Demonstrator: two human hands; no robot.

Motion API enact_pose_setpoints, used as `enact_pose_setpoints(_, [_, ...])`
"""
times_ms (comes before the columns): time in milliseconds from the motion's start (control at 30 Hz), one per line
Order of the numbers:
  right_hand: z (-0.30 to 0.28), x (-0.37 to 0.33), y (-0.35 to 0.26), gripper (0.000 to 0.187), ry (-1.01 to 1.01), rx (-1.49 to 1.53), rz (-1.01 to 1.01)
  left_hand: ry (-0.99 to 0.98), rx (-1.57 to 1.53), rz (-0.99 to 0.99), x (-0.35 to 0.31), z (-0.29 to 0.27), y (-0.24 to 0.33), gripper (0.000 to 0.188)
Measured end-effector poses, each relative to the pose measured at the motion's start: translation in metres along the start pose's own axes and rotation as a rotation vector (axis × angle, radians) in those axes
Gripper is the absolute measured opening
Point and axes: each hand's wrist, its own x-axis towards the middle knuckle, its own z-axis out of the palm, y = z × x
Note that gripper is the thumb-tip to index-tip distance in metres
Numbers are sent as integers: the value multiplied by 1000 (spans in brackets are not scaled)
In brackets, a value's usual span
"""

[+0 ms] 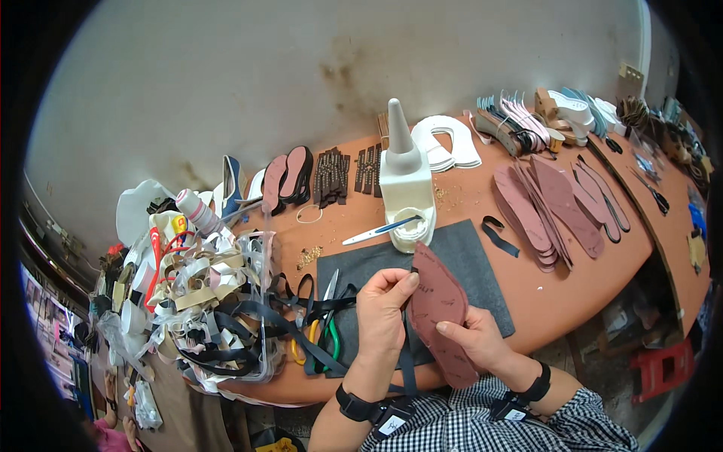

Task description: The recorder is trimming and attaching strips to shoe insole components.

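A brownish-pink shoe insole (437, 290) is held tilted above the near edge of the table, its printed face toward me. My left hand (381, 307) pinches its left edge near the upper tip, where a bit of black shows by the thumb. My right hand (480, 337) grips the other edge lower down, thumb on the face and fingers behind. A black strip (407, 369) hangs below the left hand beside the insole; whether it is attached cannot be seen. Beyond the hands lies a dark grey mat (482, 282), with scissors (331, 331) with green and yellow handles at its left.
A white dispenser with a cone (407, 177) stands behind the mat, a blue-and-white pen (382, 230) across its cup. Stacked insoles (527, 215) lie right. A clear bin (265, 331) overflows with straps at left. Shoe soles (286, 177) and a red stool (663, 369) also show.
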Motion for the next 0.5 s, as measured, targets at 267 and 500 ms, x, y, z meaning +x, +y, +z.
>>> enact_pose_setpoints(267, [-1, 1, -3, 25, 26, -123, -42, 15, 143, 68, 0, 2, -2, 13])
enact_pose_setpoints(500, [-7, 3, 5, 25, -6, -60, -17, -25, 246, 60, 4, 3, 2, 15])
